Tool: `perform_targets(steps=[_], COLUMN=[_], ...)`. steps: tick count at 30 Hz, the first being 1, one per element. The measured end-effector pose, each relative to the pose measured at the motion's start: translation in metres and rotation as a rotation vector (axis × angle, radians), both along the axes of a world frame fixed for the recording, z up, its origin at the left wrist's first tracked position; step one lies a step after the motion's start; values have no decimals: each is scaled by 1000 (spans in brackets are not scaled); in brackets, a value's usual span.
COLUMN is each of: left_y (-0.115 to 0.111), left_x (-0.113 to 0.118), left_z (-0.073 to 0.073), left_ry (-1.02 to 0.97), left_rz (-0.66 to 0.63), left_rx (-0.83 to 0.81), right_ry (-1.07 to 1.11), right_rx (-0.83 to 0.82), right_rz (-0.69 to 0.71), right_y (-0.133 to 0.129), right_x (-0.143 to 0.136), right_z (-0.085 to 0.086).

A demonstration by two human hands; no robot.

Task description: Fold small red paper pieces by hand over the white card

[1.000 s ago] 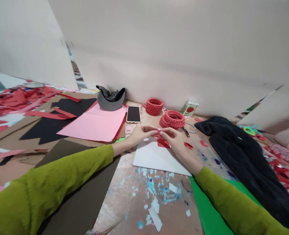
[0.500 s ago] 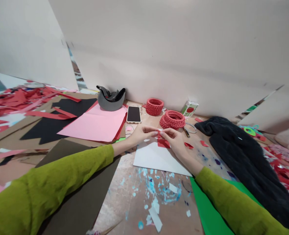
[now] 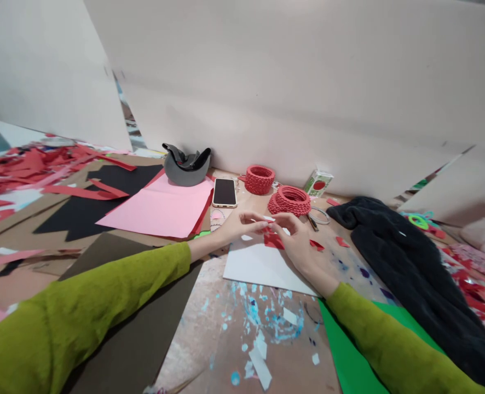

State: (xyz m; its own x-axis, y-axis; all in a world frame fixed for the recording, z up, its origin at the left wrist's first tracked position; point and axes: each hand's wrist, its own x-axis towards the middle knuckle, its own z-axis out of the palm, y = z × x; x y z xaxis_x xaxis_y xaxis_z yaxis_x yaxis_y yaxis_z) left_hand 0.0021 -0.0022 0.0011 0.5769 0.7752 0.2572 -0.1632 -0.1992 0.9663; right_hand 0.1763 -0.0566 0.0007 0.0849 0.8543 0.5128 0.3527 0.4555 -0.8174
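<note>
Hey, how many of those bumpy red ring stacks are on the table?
2. The farther stack is just right of the smartphone; the nearer stack is right of that, just beyond the right hand. Others may be hidden.

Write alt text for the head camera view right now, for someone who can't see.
A left hand and right hand pinch a small red piece over a white sheet on a paint-stained table. Beyond sit a phone, a gray cap and two red coils; a dark cloth lies to the right.
</note>
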Motion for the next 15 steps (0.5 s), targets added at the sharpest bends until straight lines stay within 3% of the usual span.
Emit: perform_targets(steps=[6, 15], left_y=[1, -2], left_x=[-2, -1], left_z=[3, 3], left_ry=[31, 5], left_rz=[115, 41], left_rx=[84, -63], right_ry=[-84, -35], right_rx=[-2, 19], right_rz=[29, -9], right_y=[-6, 2], right_x=[-3, 1], right_z=[7, -1])
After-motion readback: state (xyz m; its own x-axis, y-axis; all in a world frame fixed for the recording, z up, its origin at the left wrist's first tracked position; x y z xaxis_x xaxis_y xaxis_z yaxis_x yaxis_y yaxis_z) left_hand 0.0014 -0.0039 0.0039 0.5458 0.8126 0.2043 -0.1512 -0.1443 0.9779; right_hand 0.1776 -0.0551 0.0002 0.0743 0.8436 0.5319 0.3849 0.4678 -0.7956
